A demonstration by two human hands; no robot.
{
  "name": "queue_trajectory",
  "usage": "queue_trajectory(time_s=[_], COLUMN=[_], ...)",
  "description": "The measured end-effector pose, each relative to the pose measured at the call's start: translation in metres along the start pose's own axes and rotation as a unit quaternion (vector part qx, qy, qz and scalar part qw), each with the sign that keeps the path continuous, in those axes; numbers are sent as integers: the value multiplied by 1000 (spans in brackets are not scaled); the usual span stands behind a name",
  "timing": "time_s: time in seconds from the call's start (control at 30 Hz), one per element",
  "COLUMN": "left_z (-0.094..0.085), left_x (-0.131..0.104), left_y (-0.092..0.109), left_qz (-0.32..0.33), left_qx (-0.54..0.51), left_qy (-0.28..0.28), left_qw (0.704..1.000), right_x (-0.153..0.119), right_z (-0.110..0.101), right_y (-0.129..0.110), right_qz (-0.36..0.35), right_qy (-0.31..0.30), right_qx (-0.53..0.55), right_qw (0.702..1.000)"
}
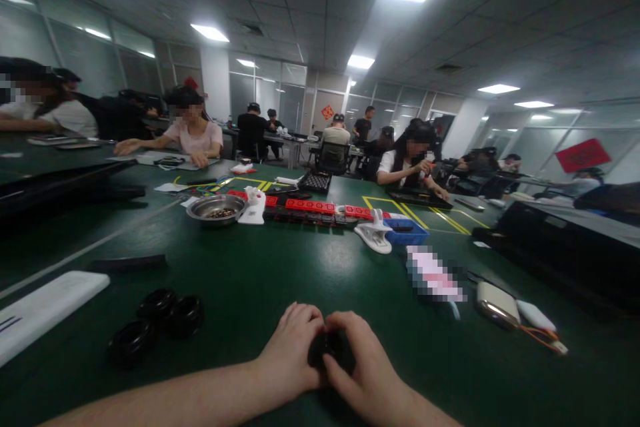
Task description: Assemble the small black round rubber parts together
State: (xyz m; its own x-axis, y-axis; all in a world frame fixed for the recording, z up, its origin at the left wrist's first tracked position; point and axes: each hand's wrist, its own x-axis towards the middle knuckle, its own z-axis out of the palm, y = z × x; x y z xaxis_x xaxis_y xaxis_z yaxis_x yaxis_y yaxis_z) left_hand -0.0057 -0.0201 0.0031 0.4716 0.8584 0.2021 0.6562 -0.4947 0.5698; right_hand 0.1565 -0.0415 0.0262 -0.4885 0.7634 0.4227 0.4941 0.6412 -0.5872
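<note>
Close to the near edge of the green table (240,260), my left hand (294,341) and my right hand (367,363) are curled around a dark, rounded black piece (341,348). Fingers hide most of it, so its full shape does not show. To the left lie three glossy black rings: one ring (131,341) in front, another ring (157,303) behind it, and a third ring (185,315) beside them.
A metal bowl (200,212) of small parts, a row of red blocks (310,205), a white clamp (374,235) and a blue tray (407,233) stand ahead. At right are a beige device (497,303) and a black case (560,260); a white slab (50,310) lies left. People sit beyond.
</note>
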Motion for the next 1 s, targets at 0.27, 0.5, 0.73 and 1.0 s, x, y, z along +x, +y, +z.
queue_trajectory(time_s=[0.27,0.5,0.73,1.0], left_z=[1,0,1,0], left_x=[1,1,1,1], left_y=[-1,1,-2,0], left_qz=[6,0,2,4], left_qx=[-9,-18,-2,-6], left_qy=[4,0,-12,-2], left_qw=[1000,1000,1000,1000], right_x=[2,3,4,3], right_z=[1,-2,-1,-5], right_y=[0,0,-3,-3], right_qz=[-5,-21,13,-34], right_qy=[26,-29,21,-54], right_qx=[-2,35,-10,10], right_qw=[1000,999,1000,998])
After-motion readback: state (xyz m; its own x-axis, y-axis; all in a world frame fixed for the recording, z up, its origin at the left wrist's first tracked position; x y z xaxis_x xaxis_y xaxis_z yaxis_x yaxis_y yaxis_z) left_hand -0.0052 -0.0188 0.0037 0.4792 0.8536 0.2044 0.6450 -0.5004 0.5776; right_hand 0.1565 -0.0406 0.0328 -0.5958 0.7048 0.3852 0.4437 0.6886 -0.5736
